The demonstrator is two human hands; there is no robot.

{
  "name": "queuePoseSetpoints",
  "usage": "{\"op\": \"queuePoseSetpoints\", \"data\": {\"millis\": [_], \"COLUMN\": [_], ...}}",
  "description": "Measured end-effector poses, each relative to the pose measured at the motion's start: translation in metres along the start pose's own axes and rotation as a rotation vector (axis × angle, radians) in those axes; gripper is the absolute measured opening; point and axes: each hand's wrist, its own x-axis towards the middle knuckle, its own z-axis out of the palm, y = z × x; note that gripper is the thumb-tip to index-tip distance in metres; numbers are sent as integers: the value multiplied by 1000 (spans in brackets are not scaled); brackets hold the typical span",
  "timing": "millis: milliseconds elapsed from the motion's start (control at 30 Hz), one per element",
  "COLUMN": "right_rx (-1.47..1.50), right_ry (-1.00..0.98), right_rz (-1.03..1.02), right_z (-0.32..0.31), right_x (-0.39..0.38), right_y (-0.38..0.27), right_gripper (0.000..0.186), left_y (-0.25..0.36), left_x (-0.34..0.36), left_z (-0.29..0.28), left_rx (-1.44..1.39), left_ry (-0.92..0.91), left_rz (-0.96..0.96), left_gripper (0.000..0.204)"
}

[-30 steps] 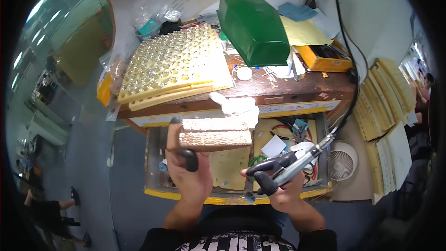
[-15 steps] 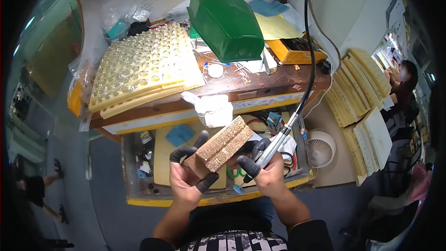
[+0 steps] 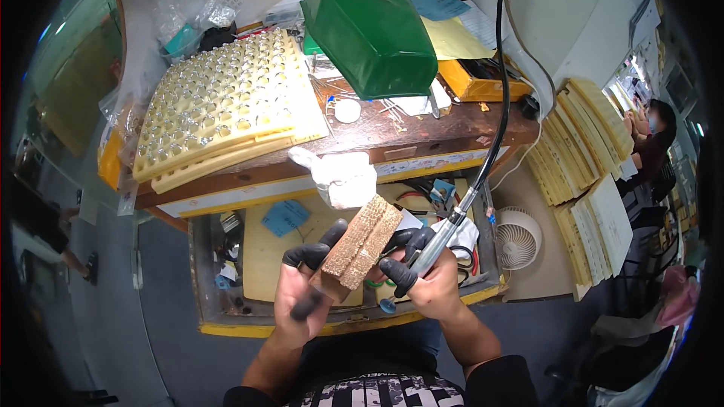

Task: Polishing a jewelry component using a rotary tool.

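My left hand [image 3: 292,295], with black finger covers, grips a brown block [image 3: 360,245] from its near left side. The block has rough, grainy faces and a groove along its length; it tilts up toward the right. My right hand [image 3: 434,290], also in finger covers, is closed around a metal rotary handpiece [image 3: 443,240] on a black flexible shaft [image 3: 498,120]. A small blue disc [image 3: 388,306] at the handpiece's tip sits just right of the block's lower end, apart from it. Behind the block, a brightly lit white wrapped piece [image 3: 345,179] juts from the bench edge.
Below my hands a pulled-out drawer [image 3: 283,325] holds cards, tools and scissors. On the bench [image 3: 452,132] are stacked cream trays [image 3: 219,105] of small shiny rings, a green lamp shade [image 3: 369,38] and a yellow box [image 3: 471,84]. A white fan [image 3: 519,237] stands right.
The block has turned a little more upright, and my left thumb has shifted lower along it. My right hand with the handpiece has barely moved. A person at far left has changed position.
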Motion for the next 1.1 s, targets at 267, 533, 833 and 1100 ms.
{"op": "queuePoseSetpoints", "data": {"millis": [267, 533, 833, 1100], "right_rx": [-14, -249, -68, 170], "right_ry": [4, -83, -93, -247], "right_rz": [-2, -37, -303, -448], "right_z": [3, 5, -21, -9], "right_x": [-2, 0, -7, 52], "right_y": [3, -11, -11, -47], "right_gripper": [10, 24, 28, 47], "left_y": [0, 16, 21, 18], "left_x": [2, 17, 14, 18], "left_z": [1, 20, 4, 0], "left_rx": [154, 82, -221, -180], "left_ry": [194, 130, 133, 230], "left_rz": [-61, -232, -209, -161], "left_gripper": [38, 88, 87, 54]}}
